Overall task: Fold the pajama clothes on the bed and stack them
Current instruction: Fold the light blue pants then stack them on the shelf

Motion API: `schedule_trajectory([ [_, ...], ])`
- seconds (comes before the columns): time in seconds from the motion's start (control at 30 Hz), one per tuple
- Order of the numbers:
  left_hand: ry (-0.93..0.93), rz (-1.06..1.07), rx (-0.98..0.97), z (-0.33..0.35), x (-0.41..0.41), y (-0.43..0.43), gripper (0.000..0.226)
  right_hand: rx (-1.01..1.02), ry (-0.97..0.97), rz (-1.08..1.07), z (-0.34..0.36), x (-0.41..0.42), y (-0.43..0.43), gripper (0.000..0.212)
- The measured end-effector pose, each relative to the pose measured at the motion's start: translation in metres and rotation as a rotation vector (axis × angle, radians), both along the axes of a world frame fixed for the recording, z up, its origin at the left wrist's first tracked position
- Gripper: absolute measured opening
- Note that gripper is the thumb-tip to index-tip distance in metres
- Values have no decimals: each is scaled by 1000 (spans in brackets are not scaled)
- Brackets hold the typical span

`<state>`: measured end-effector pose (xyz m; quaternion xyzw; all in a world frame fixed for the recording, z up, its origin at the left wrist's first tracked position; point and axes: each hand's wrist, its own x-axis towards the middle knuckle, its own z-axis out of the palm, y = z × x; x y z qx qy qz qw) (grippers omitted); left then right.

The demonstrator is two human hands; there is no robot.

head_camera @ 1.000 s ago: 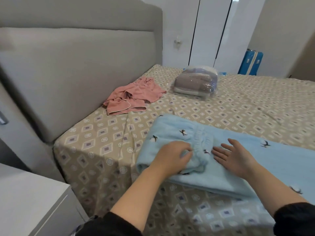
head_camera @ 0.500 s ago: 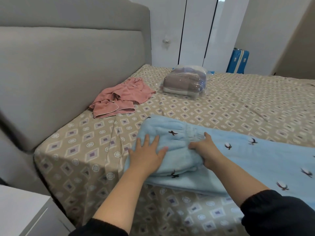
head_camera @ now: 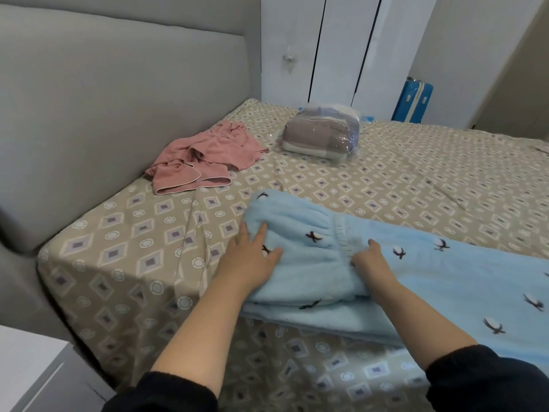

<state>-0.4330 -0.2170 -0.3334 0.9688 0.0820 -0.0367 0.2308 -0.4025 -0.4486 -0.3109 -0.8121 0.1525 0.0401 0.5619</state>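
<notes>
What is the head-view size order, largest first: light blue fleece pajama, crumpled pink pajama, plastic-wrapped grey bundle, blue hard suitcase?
1. light blue fleece pajama, nearest the camera
2. crumpled pink pajama
3. plastic-wrapped grey bundle
4. blue hard suitcase, farthest away and partly hidden behind the bed, so its true rank is unsure

Pale blue pajama bottoms (head_camera: 445,286) carry small dark birds. At eleven o'clock from them, a pink pajama (head_camera: 208,157) has pale piping. The beige bed sheet (head_camera: 416,179) shows purple-centred diamonds and white rings.
</notes>
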Motion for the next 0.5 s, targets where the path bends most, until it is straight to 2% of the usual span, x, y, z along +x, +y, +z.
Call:
schedule_trajectory([
  [0.07, 14, -34, 92, -3, 0, -5, 73, 221, 168, -47, 11, 6, -1, 40],
  [0.1, 14, -47, 119, -3, 0, -7, 73, 260, 198, -32, 14, 9, -1, 40],
  [0.17, 10, -62, 140, -1, 0, -9, 72, 194, 195, 47, 14, 16, -1, 79],
  [0.23, -1, -55, 124, 1, 1, -9, 69, 40, 84, 73, 14, 16, 3, 99],
  [0.37, -7, -21, 28, 0, 1, -13, 65, -76, -156, -3, 8, 14, 0, 96],
  [0.5, 8, -31, 81, -1, -1, -18, 67, -168, -2, 94, -3, 4, 3, 107],
])
